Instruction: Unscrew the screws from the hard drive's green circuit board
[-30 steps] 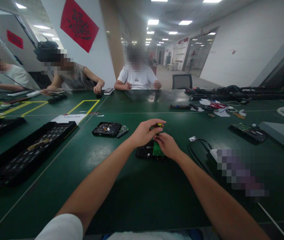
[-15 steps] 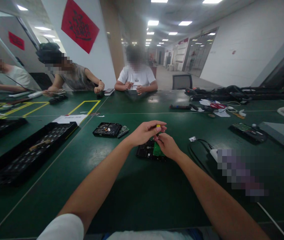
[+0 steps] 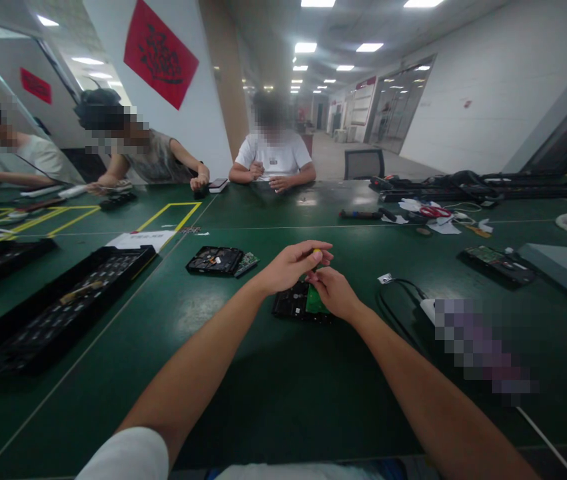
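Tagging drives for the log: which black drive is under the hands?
The middle drive, green board showing, beneath left hand gripping a yellow-tipped tool, and right hand; left drive and far-right drive lie untouched.

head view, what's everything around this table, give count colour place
black hard drive with green circuit board: one, black and green, under the hands
opened black drive case: one, black, left of it
long black plastic trays: two, black, far left
red-handled scissors: one, red, far right
red wall banner: one, red, upper left
seated people: three, far side
yellow-capped screwdriver: one, yellow, in left hand
left hand: gripping the screwdriver
right hand: over the green board
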Demonstrator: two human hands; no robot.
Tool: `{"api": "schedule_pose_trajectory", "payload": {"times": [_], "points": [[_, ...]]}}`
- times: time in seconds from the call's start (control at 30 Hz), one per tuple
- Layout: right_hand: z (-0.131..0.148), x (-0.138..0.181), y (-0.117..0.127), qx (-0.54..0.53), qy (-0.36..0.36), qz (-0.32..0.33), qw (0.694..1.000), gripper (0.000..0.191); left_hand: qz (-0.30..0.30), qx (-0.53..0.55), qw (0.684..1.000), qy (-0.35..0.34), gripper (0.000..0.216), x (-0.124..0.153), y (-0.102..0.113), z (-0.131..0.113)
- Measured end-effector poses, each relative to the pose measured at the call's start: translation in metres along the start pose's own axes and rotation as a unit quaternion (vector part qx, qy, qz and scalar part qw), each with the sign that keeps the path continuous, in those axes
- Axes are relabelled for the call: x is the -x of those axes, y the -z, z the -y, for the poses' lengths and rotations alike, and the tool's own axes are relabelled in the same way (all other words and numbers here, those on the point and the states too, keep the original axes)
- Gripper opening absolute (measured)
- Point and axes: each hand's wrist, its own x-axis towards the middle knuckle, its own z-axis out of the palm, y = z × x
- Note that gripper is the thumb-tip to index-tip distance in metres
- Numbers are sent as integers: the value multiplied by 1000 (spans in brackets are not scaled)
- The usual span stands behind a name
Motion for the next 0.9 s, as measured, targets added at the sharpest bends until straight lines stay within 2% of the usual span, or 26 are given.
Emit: {"api": "schedule_pose_trajectory", "payload": {"times": [0.1,0.23,0.4,0.5,0.6,0.67,0.77,0.83,0.9], "points": [[0,0,0,-8,-6,1,1000,17,18,27,999,-1,42,0,3,0],[1,1,2,-9,-10,-5,1000,16,-47,-40,998,-8,38,-2,3,5],[0,2,2,-12,-4,-7,1000,10,-140,-140,980,-29,32,-6,-1,10],[-2,3,1,-8,1,-9,1000,10,-160,-161,974,-20,37,-5,-2,9],[-4,3,-1,-3,11,-7,1000,11,-131,-146,981,-4,40,-3,-1,3],[-4,2,-1,2,11,-8,1000,10,-53,-73,996,13,39,0,1,-2],[-3,2,1,1,13,-7,1000,9,35,26,999,15,40,2,6,-7],[-2,1,2,-5,16,-6,1000,10,49,24,998,12,39,2,7,-7],[-2,1,2,-10,14,-4,1000,11,18,-5,1000,4,38,1,7,-4]]}}
